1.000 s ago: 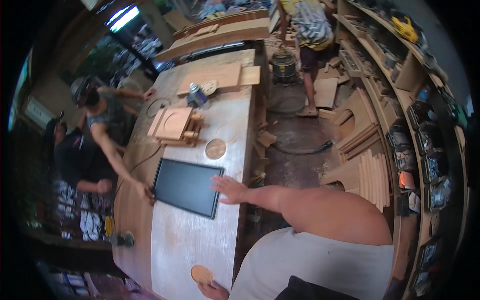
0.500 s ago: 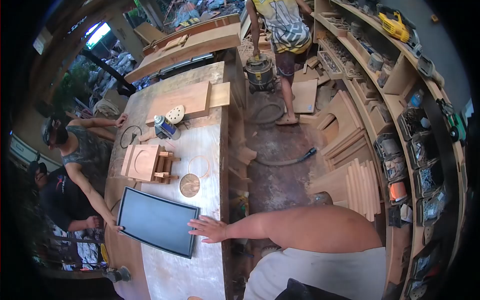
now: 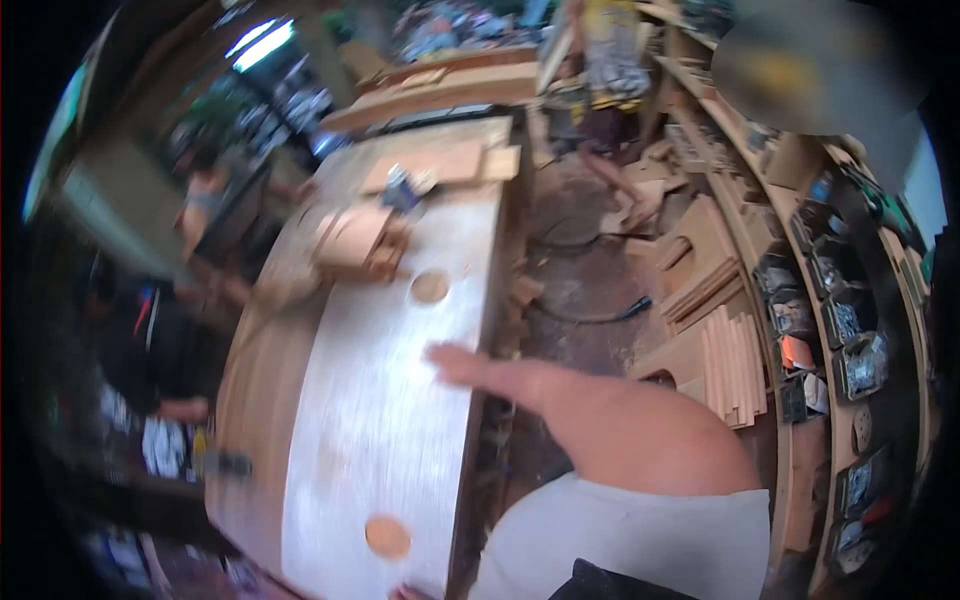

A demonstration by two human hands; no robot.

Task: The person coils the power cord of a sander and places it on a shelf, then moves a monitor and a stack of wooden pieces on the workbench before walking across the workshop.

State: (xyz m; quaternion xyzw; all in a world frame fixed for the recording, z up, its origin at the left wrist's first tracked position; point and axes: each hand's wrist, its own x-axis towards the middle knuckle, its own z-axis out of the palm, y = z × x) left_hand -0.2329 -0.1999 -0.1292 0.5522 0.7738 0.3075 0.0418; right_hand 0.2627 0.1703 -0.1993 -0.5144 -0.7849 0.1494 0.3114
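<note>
My right hand [image 3: 455,365] reaches out over the pale, whitish sheet [image 3: 390,420] on the workbench. It is blurred, but its fingers look stretched out and nothing is in them. A sliver of what seems to be my left hand [image 3: 407,593] shows at the bottom edge; its fingers are cut off from view. The dark rectangular tray [image 3: 235,215] is off the bench, tilted up in front of a person on the far side. A round wooden disc or cutout [image 3: 430,287] lies just beyond my right hand, and another round patch [image 3: 387,537] is nearer the bottom.
A small wooden piece with legs [image 3: 355,240], a spray can [image 3: 400,188] and a wooden board [image 3: 425,165] sit farther up the bench. A second person [image 3: 140,340] is at the left. A hose [image 3: 590,315] lies on the floor. Shelves with bins [image 3: 865,360] line the right.
The dark tray has left the bench, lifted away by the person opposite. My right hand no longer touches it. The view has shifted, and a sliver of hand has appeared at the bottom.
</note>
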